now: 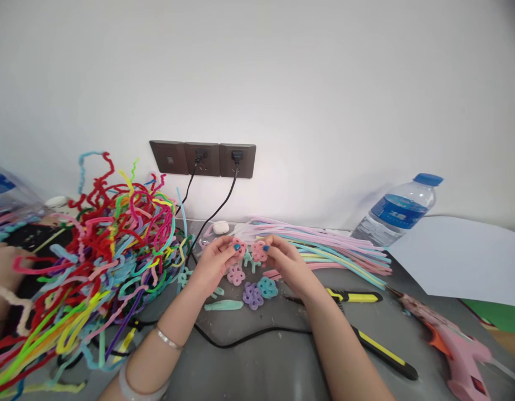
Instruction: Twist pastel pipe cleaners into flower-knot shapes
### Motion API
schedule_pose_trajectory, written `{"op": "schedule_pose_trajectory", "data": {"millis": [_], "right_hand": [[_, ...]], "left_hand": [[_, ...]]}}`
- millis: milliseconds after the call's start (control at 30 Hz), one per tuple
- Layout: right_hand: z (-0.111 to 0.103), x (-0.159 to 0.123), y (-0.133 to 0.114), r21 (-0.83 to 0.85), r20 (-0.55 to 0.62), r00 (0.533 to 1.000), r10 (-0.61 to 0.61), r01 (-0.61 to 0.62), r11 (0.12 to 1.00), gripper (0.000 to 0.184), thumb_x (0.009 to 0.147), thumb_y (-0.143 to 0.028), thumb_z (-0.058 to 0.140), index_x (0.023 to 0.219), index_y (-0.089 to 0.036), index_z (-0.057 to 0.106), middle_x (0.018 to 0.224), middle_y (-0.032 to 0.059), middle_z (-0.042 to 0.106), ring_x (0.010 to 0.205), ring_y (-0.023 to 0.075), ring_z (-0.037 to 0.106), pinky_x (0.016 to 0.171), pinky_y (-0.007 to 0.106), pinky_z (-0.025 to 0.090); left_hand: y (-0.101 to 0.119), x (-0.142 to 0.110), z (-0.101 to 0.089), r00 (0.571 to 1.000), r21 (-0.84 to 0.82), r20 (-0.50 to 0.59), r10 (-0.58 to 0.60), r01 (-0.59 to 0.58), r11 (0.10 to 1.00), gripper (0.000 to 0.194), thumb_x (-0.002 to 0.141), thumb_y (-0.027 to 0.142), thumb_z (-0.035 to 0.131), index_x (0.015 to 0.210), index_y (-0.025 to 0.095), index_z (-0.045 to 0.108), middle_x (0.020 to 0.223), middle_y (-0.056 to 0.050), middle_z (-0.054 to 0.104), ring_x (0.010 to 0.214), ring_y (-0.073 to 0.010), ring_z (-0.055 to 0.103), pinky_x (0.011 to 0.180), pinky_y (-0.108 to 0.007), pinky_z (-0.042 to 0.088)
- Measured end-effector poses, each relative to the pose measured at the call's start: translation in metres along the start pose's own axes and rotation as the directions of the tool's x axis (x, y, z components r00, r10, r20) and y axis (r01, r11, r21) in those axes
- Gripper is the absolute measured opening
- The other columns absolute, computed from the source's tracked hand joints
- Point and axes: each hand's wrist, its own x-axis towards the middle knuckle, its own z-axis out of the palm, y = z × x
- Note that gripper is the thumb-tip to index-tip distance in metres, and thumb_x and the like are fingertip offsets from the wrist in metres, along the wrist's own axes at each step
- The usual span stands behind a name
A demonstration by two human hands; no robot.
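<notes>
Between thumb and fingers, my left hand [218, 260] pinches a pink pipe-cleaner flower [240, 249]. A second pink pipe-cleaner flower [260, 252] is pinched in my right hand [286, 262], close beside the first. Below them on the table lie another pink flower [236, 275], a purple flower [253, 296] and a teal flower [267, 288]. A mint-green folded pipe-cleaner piece [224, 305] rests nearer to me. Behind the held flowers shows a mint-green looped piece [251, 260], partly hidden.
A large tangle of colourful pipe cleaners [115, 250] fills the left. Straight pipe cleaners [324, 245] lie behind my right hand. Rightward are yellow-black pliers [385, 352], a pink glue gun [460, 345], a tilted water bottle [397, 211] and white paper [462, 259]. Another person's hand [6, 270] shows far left.
</notes>
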Motion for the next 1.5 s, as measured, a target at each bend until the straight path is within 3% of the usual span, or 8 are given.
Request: {"op": "schedule_pose_trajectory", "data": {"millis": [133, 300, 433, 567, 867, 1200, 1400, 1500], "right_hand": [[-0.018, 0.005, 0.004, -0.127, -0.175, 0.985, -0.007, -0.016, 0.992, 0.024, 0.075, -0.039, 0.061, 0.07, -0.023, 0.044, 0.06, -0.0045, 0.048, 0.055, 0.014, 0.051, 0.052, 0.025, 0.039], [-0.022, 0.008, 0.01, -0.547, -0.287, 0.922, -0.261, 0.066, 0.834, 0.013, 0.076, -0.033, 0.059, 0.074, -0.02, 0.058, 0.074, 0.004, 0.063, 0.064, 0.018, 0.053, 0.06, 0.03, 0.043], [-0.006, 0.003, 0.005, -0.392, -0.057, 0.983, -0.175, 0.139, 0.909, 0.02, 0.084, -0.039, 0.058, 0.086, -0.02, 0.064, 0.081, 0.0044, 0.065, 0.066, 0.0173, 0.054, 0.058, 0.028, 0.046], [0.005, 0.0, 0.0, -0.311, 0.074, 0.989, -0.128, 0.144, 0.939, 0.027, 0.085, -0.044, 0.059, 0.077, -0.019, 0.061, 0.07, 0.0009, 0.057, 0.061, 0.0141, 0.049, 0.054, 0.025, 0.04], [0.016, -0.001, -0.002, -0.229, 0.007, 0.977, -0.211, 0.207, 0.951, 0.03, 0.089, -0.047, 0.057, 0.078, -0.02, 0.059, 0.069, -0.0009, 0.052, 0.057, 0.0127, 0.041, 0.052, 0.024, 0.036], [0.025, 0.003, 0.007, -0.142, -0.061, 0.966, -0.251, 0.241, 0.96, 0.03, 0.086, -0.049, 0.061, 0.077, -0.02, 0.059, 0.072, 0.0011, 0.055, 0.061, 0.0137, 0.045, 0.055, 0.025, 0.038], [0.021, 0.003, 0.005, -0.16, -0.053, 0.975, -0.216, 0.205, 0.966, 0.031, 0.085, -0.05, 0.061, 0.078, -0.02, 0.06, 0.071, 0.002, 0.058, 0.063, 0.0157, 0.051, 0.058, 0.027, 0.045], [0.017, 0.004, 0.005, -0.141, -0.05, 0.977, -0.208, 0.199, 0.97, 0.029, 0.085, -0.049, 0.06, 0.081, -0.02, 0.061, 0.076, 0.0026, 0.059, 0.065, 0.0158, 0.053, 0.059, 0.027, 0.046]], "left_hand": [[0.002, -0.001, 0.0, 1.0, -0.002, -0.003, 0.011, -0.011, 1.0, 0.035, 0.05, 0.021, 0.092, 0.08, 0.016, 0.073, 0.079, -0.002, 0.072, 0.077, -0.0125, 0.069, 0.073, -0.021, 0.057], [0.004, -0.004, 0.001, 0.999, 0.061, 0.049, 0.015, -0.018, 0.998, 0.035, 0.053, 0.027, 0.091, 0.081, 0.015, 0.075, 0.082, -0.004, 0.074, 0.081, -0.0138, 0.069, 0.077, -0.022, 0.056], [0.004, -0.004, 0.002, 0.999, 0.149, 0.038, -0.026, 0.02, 0.989, 0.036, 0.054, 0.029, 0.091, 0.083, 0.014, 0.075, 0.078, -0.005, 0.074, 0.07, -0.0136, 0.067, 0.064, -0.022, 0.055], [0.002, -0.004, 0.001, 0.999, 0.14, 0.048, 0.004, -0.011, 0.99, 0.033, 0.054, 0.028, 0.091, 0.078, 0.014, 0.072, 0.073, -0.002, 0.071, 0.066, -0.0113, 0.065, 0.062, -0.02, 0.053], [0.004, -0.009, 0.009, 0.997, 0.039, 0.068, -0.023, 0.02, 0.999, 0.034, 0.053, 0.028, 0.092, 0.069, 0.014, 0.065, 0.066, 0.001, 0.068, 0.062, -0.0086, 0.064, 0.058, -0.016, 0.052], [-0.003, -0.012, 0.013, 0.997, 0.03, 0.063, 0.042, -0.044, 0.999, 0.034, 0.055, 0.031, 0.091, 0.065, 0.015, 0.063, 0.063, 0.001, 0.067, 0.062, -0.0086, 0.063, 0.061, -0.017, 0.054], [-0.001, -0.01, 0.013, 0.998, 0.002, 0.068, 0.01, -0.01, 1.0, 0.036, 0.055, 0.029, 0.091, 0.082, 0.014, 0.072, 0.071, -0.001, 0.069, 0.066, -0.0108, 0.064, 0.061, -0.019, 0.053], [0.001, -0.01, 0.013, 0.997, 0.059, 0.073, 0.015, -0.019, 0.998, 0.034, 0.056, 0.031, 0.09, 0.078, 0.012, 0.072, 0.071, -0.002, 0.069, 0.065, -0.0115, 0.064, 0.062, -0.021, 0.053]]}}
